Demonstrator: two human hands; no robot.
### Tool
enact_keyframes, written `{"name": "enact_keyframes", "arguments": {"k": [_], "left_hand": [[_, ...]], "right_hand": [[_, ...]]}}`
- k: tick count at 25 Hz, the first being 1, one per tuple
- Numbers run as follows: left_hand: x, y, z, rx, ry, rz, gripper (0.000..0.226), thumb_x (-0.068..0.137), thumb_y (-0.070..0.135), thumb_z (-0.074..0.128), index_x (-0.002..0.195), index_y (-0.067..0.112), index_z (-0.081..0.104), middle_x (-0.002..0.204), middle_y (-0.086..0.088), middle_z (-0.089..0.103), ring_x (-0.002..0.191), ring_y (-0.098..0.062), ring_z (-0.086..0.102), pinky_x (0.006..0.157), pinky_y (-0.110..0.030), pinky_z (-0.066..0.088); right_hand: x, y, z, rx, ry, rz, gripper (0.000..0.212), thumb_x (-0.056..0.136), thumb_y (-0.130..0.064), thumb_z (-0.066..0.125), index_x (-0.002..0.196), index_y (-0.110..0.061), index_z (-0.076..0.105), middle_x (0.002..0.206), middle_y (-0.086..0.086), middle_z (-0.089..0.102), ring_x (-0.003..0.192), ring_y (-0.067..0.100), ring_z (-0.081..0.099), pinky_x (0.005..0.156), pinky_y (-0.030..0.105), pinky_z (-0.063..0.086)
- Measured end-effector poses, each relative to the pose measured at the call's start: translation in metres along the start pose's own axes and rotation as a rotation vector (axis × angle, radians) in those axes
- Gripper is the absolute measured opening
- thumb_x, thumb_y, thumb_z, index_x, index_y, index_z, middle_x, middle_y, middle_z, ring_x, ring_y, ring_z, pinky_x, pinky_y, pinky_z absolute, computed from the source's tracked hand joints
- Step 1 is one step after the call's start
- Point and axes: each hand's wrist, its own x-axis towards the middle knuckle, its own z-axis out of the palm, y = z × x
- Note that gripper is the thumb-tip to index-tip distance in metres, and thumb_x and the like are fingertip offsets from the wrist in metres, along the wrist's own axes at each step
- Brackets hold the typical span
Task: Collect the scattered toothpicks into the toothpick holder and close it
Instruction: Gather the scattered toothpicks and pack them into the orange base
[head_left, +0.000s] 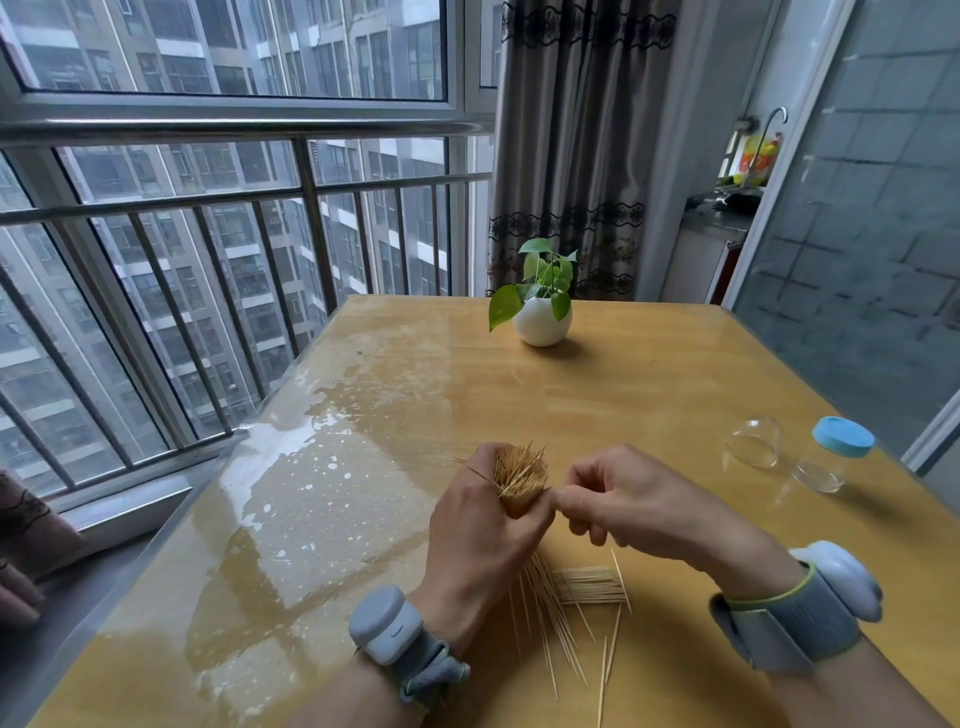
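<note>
though glossy, wooden table beside window

Item 1: toothpick bundle. Pale wood, tips fanned toward 12 o'clock, gripped upright in the left hand. The right hand pinches at its 3 o'clock side.

Item 2: toothpick stack. Neat, flat on the table, aligned 9-to-3 o'clock, at 5 o'clock of the bundle.

Item 3: loose toothpicks. Scattered, mostly running 12-to-6 o'clock, at 6 o'clock of the bundle, crossing the stack's 9 o'clock end.

Item 4: toothpick holder, open, 2 pieces apart at 3 o'clock of the bundle. The clear cup lies on its side. Just beside it is a tilted clear piece with a blue cap.
</note>
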Motion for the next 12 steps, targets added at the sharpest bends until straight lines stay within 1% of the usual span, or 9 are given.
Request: {"name": "enact_keyframes", "arguments": {"k": [2, 3, 5, 7, 10, 12], "left_hand": [[-0.001, 0.0, 0.0, 0.006, -0.007, 0.0, 0.039, 0.076, 0.059, 0.068, 0.103, 0.033, 0.056, 0.084, 0.014, 0.066, 0.076, -0.002, 0.061, 0.065, -0.017, 0.048], [-0.001, 0.0, 0.0, 0.009, -0.01, -0.003, 0.039, 0.076, 0.058, 0.07, 0.103, 0.033, 0.056, 0.085, 0.014, 0.066, 0.077, -0.002, 0.061, 0.066, -0.018, 0.048], [0.0, 0.001, -0.001, 0.011, -0.016, -0.008, 0.038, 0.076, 0.055, 0.071, 0.103, 0.034, 0.056, 0.085, 0.014, 0.066, 0.077, -0.003, 0.061, 0.068, -0.02, 0.049], [-0.001, 0.0, -0.001, 0.01, -0.021, -0.016, 0.038, 0.074, 0.052, 0.072, 0.103, 0.034, 0.055, 0.086, 0.014, 0.065, 0.078, -0.003, 0.061, 0.069, -0.022, 0.05], [-0.002, 0.0, -0.001, 0.003, -0.046, -0.009, 0.038, 0.073, 0.051, 0.072, 0.103, 0.035, 0.055, 0.088, 0.014, 0.065, 0.08, -0.004, 0.061, 0.07, -0.024, 0.051], [-0.003, 0.003, -0.001, -0.005, -0.062, 0.005, 0.037, 0.073, 0.051, 0.071, 0.102, 0.036, 0.054, 0.088, 0.014, 0.064, 0.081, -0.005, 0.061, 0.07, -0.025, 0.051]], "right_hand": [[-0.001, -0.004, -0.001, 0.089, 0.035, -0.013, 0.025, 0.091, -0.027, 0.058, 0.072, -0.013, 0.067, 0.072, 0.013, 0.071, 0.055, 0.012, 0.057, 0.052, 0.029, 0.045], [-0.001, -0.006, -0.002, 0.124, 0.032, -0.009, 0.025, 0.092, -0.023, 0.057, 0.071, -0.012, 0.066, 0.069, 0.012, 0.07, 0.054, 0.014, 0.056, 0.051, 0.03, 0.044], [-0.004, -0.008, -0.007, 0.222, -0.024, 0.022, 0.027, 0.092, -0.014, 0.054, 0.066, -0.009, 0.061, 0.06, 0.01, 0.062, 0.049, 0.015, 0.05, 0.047, 0.028, 0.04], [-0.005, -0.013, -0.013, 0.381, -0.13, 0.074, 0.03, 0.091, -0.008, 0.049, 0.061, -0.012, 0.051, 0.055, 0.008, 0.051, 0.044, 0.015, 0.04, 0.043, 0.026, 0.032], [0.001, -0.017, -0.022, 0.538, -0.256, 0.189, 0.036, 0.09, -0.01, 0.046, 0.055, -0.019, 0.043, 0.055, 0.004, 0.043, 0.042, 0.012, 0.032, 0.04, 0.02, 0.026], [0.007, -0.019, -0.023, 0.547, -0.291, 0.239, 0.037, 0.091, -0.014, 0.048, 0.055, -0.022, 0.042, 0.054, 0.0, 0.042, 0.041, 0.009, 0.032, 0.038, 0.018, 0.026]]}}
